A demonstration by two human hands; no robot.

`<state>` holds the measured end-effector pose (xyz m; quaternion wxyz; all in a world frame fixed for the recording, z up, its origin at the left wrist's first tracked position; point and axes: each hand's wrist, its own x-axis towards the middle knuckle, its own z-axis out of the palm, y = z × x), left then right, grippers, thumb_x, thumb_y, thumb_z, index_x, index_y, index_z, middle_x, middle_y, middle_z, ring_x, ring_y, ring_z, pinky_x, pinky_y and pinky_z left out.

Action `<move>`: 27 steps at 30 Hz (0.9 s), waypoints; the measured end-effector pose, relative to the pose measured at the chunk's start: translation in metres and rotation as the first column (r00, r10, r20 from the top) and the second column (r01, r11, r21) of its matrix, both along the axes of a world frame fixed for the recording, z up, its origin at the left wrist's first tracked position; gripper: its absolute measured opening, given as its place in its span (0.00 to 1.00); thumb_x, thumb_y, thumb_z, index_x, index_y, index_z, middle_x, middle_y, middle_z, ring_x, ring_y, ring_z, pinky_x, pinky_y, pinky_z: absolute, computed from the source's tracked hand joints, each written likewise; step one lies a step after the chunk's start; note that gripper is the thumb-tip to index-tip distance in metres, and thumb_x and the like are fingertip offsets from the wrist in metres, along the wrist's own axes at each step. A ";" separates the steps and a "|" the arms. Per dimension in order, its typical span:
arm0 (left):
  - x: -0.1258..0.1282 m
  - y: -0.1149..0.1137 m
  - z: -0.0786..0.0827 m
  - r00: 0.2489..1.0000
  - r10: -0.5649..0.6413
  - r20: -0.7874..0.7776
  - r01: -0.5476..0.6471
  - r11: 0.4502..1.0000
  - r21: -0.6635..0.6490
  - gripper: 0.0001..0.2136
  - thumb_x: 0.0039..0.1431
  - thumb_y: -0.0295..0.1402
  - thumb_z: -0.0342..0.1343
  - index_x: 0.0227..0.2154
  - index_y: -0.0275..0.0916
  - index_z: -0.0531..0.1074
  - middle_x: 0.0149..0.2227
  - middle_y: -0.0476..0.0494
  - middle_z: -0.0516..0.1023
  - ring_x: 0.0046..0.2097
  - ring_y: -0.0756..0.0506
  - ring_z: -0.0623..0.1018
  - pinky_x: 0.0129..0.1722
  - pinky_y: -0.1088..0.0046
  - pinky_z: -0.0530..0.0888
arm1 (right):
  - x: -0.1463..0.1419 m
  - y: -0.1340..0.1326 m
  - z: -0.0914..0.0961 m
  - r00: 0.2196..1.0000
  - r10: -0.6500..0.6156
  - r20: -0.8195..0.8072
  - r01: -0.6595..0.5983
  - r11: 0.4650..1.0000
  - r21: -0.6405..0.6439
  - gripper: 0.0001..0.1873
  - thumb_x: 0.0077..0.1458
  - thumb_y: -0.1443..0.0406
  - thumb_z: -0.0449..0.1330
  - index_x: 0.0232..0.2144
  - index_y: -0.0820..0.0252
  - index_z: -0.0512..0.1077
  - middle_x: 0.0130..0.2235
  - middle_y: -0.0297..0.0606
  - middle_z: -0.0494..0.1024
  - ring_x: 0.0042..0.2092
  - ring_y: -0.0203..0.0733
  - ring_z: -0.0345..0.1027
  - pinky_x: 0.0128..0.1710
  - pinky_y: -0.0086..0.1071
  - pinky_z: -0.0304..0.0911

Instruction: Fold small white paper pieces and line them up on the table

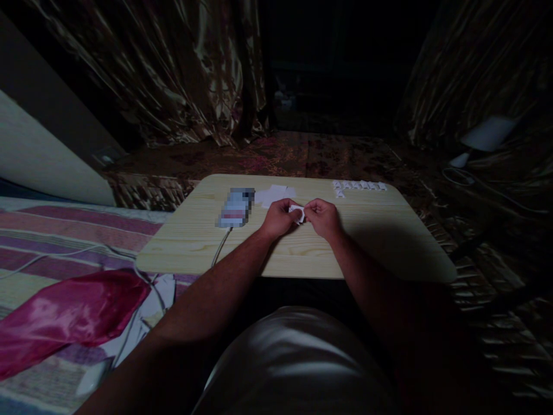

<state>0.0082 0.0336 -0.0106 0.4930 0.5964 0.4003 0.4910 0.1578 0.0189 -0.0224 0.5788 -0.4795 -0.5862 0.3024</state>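
Over the middle of the wooden table (302, 256), my left hand (279, 218) is closed on a small folded piece of white paper (297, 214). My right hand (323, 217) pinches the right edge of the same paper. Just behind my left hand lie some flat white paper sheets (273, 194), partly overlapping. Several small folded white paper pieces (360, 185) stand in a row near the table's far right edge. One more folded piece (340, 193) sits in front of the row's left end.
A phone with a blurred screen (235, 208) lies on the table's left side, joined to a white cable (221, 248). Left of the table are a striped bedspread (86, 230) and a shiny pink cloth (82, 311). A white lamp (488, 134) stands at the right.
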 end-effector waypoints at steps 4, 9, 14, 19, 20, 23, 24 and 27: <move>0.000 -0.001 0.001 1.000 0.007 0.004 -0.007 1.000 -0.004 0.09 0.42 0.33 0.63 0.27 0.34 0.73 0.22 0.48 0.76 0.22 0.51 0.71 0.23 0.75 0.67 | 0.000 0.000 0.000 1.000 -0.001 0.000 0.001 1.000 0.005 0.05 0.46 0.63 0.60 0.26 0.59 0.72 0.22 0.30 0.73 0.24 0.35 0.68 0.25 0.27 0.62; 0.000 0.001 0.000 1.000 -0.008 0.020 0.008 1.000 -0.006 0.09 0.42 0.32 0.63 0.27 0.34 0.72 0.23 0.48 0.76 0.23 0.51 0.72 0.24 0.75 0.67 | -0.001 -0.001 0.001 1.000 0.002 -0.001 -0.002 1.000 0.011 0.04 0.46 0.63 0.60 0.26 0.59 0.72 0.22 0.30 0.73 0.24 0.36 0.68 0.25 0.27 0.62; -0.001 -0.002 0.002 0.993 -0.116 0.021 0.116 0.993 -0.013 0.14 0.42 0.34 0.66 0.31 0.35 0.71 0.24 0.49 0.76 0.23 0.52 0.71 0.23 0.77 0.65 | 0.001 -0.001 0.003 1.000 -0.030 -0.003 0.030 0.999 0.025 0.05 0.47 0.62 0.59 0.26 0.58 0.72 0.22 0.31 0.74 0.25 0.36 0.68 0.26 0.27 0.63; -0.002 -0.001 0.001 0.991 -0.129 -0.022 0.128 0.991 -0.038 0.13 0.42 0.35 0.66 0.28 0.35 0.70 0.21 0.50 0.73 0.20 0.53 0.68 0.21 0.77 0.61 | 0.002 -0.001 0.003 0.999 -0.031 -0.033 0.031 0.999 -0.013 0.07 0.48 0.61 0.59 0.28 0.58 0.71 0.22 0.31 0.73 0.23 0.35 0.67 0.24 0.26 0.61; -0.002 0.000 0.001 0.993 -0.114 -0.024 0.113 0.993 -0.042 0.13 0.43 0.36 0.66 0.28 0.35 0.70 0.20 0.50 0.72 0.20 0.53 0.67 0.20 0.77 0.60 | 0.001 -0.001 0.002 0.999 -0.023 -0.036 0.022 1.000 -0.017 0.07 0.48 0.61 0.60 0.27 0.58 0.71 0.22 0.31 0.74 0.23 0.35 0.67 0.24 0.26 0.61; -0.002 0.002 -0.002 0.998 -0.055 -0.016 0.054 0.998 -0.041 0.12 0.43 0.36 0.65 0.28 0.35 0.71 0.20 0.51 0.71 0.19 0.53 0.66 0.20 0.77 0.58 | 0.001 0.000 0.001 0.999 -0.013 -0.030 0.012 1.000 -0.014 0.06 0.46 0.61 0.60 0.26 0.58 0.71 0.22 0.31 0.74 0.23 0.35 0.67 0.24 0.27 0.61; -0.002 0.003 -0.002 0.999 -0.033 -0.008 0.033 0.999 -0.040 0.12 0.43 0.36 0.65 0.28 0.35 0.71 0.20 0.51 0.71 0.19 0.54 0.65 0.20 0.77 0.58 | 0.001 0.000 0.001 1.000 -0.014 -0.021 0.013 1.000 -0.013 0.06 0.46 0.61 0.60 0.26 0.58 0.71 0.22 0.31 0.73 0.24 0.35 0.67 0.24 0.27 0.61; -0.002 0.004 -0.003 0.999 0.029 0.021 -0.028 0.999 -0.025 0.14 0.40 0.35 0.66 0.29 0.35 0.72 0.22 0.51 0.73 0.21 0.53 0.67 0.22 0.77 0.60 | 0.001 0.000 0.000 1.000 -0.010 0.004 0.010 1.000 -0.012 0.05 0.44 0.62 0.60 0.25 0.58 0.70 0.21 0.30 0.72 0.24 0.35 0.65 0.24 0.27 0.59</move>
